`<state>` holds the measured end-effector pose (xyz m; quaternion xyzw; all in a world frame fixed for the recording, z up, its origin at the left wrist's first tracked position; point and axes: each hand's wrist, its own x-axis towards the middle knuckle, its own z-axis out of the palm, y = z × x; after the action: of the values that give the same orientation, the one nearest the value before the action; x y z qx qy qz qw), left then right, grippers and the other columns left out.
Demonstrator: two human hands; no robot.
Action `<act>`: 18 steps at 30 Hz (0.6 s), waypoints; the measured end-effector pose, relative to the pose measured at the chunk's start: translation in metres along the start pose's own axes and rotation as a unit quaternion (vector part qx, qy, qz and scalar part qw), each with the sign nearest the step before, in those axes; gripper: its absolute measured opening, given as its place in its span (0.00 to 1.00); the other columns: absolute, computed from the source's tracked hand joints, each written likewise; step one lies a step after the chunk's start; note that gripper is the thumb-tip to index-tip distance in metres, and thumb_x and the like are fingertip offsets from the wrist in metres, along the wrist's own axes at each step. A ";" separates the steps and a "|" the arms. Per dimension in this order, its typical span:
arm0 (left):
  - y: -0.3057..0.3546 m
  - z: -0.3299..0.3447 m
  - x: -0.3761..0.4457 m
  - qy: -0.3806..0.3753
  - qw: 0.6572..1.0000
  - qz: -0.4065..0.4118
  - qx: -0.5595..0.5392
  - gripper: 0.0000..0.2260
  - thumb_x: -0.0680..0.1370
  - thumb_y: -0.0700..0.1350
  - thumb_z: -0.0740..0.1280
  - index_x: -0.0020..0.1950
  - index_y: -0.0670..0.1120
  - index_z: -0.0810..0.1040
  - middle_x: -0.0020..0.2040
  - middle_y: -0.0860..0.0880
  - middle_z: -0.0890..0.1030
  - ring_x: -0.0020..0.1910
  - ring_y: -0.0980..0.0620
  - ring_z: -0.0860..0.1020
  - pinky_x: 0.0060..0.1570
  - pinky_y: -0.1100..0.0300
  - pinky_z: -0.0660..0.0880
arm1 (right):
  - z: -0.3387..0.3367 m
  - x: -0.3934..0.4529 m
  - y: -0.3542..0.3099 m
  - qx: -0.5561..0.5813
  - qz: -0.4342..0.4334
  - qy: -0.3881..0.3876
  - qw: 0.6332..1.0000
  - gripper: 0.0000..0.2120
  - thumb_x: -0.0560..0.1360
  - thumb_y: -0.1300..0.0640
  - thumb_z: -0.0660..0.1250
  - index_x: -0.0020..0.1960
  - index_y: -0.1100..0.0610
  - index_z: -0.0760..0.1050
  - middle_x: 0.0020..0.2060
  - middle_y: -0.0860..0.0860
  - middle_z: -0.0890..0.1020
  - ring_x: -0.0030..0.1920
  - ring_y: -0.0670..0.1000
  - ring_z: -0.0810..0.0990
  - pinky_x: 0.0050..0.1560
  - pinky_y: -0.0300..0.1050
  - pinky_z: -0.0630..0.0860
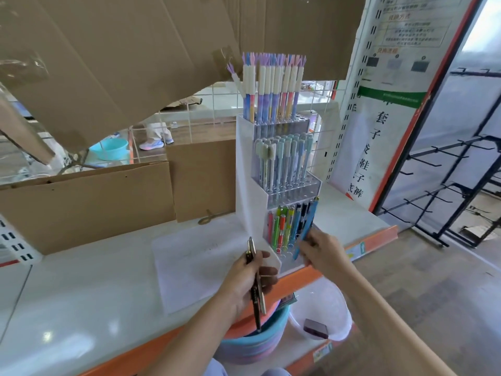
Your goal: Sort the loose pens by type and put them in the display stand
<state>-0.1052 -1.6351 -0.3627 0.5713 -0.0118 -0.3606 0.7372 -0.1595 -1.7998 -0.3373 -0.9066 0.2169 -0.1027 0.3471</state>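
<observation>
Pinching blue pen point(305, 229) in right hand point(322, 251) (left hand point(248, 280) gripping dark pens point(256, 283)).

We see two bare forearms, no sleeves down to the frame edge. Left hand point(248, 278) and right hand point(324, 251): no gloves, rings, watch or wristband visible. At the bottom edge, a strip of pale blue-grey clothing, garment type unclear.

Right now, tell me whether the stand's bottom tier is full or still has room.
Has room. The bottom tier shows empty holes in front, near where the right hand holds a blue pen.
</observation>
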 end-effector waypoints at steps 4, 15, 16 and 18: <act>0.005 -0.008 0.003 0.014 1.000 -0.019 -0.011 0.10 0.82 0.47 0.57 0.47 0.42 0.73 0.25 0.51 0.65 0.19 0.58 0.61 0.20 0.67 0.61 | -0.010 0.029 0.005 0.053 0.027 0.051 0.997 0.04 0.78 0.63 0.62 0.47 0.63 0.74 0.31 0.51 0.79 0.27 0.44 0.76 0.27 0.30 0.73; 0.008 -0.018 0.010 0.014 0.987 -0.107 -0.118 0.15 0.80 0.54 0.59 0.43 0.42 0.69 0.29 0.47 0.68 0.18 0.55 0.62 0.20 0.68 0.60 | 0.019 0.065 0.019 -0.142 0.062 0.004 0.988 0.08 0.79 0.60 0.60 0.52 0.64 0.74 0.47 0.62 0.79 0.40 0.58 0.75 0.37 0.46 0.70; 0.008 -0.018 0.010 0.013 0.987 -0.111 -0.117 0.15 0.80 0.54 0.58 0.44 0.42 0.69 0.29 0.47 0.69 0.18 0.55 0.62 0.20 0.68 0.60 | 0.019 0.065 0.019 -0.138 0.063 0.009 0.988 0.08 0.78 0.60 0.61 0.52 0.63 0.74 0.46 0.62 0.79 0.40 0.58 0.75 0.37 0.46 0.71; 0.007 -0.018 0.011 0.009 0.986 -0.114 -0.119 0.15 0.80 0.54 0.58 0.44 0.42 0.69 0.29 0.47 0.69 0.18 0.55 0.62 0.20 0.68 0.60 | 0.018 0.064 0.019 -0.114 0.063 0.029 0.991 0.07 0.76 0.60 0.62 0.52 0.63 0.74 0.44 0.60 0.79 0.40 0.58 0.75 0.36 0.46 0.71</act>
<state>-0.0859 -1.6254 -0.3675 0.4804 0.1033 -0.4360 0.7540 -0.1028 -1.8319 -0.3605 -0.9215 0.2940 -0.0809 0.2407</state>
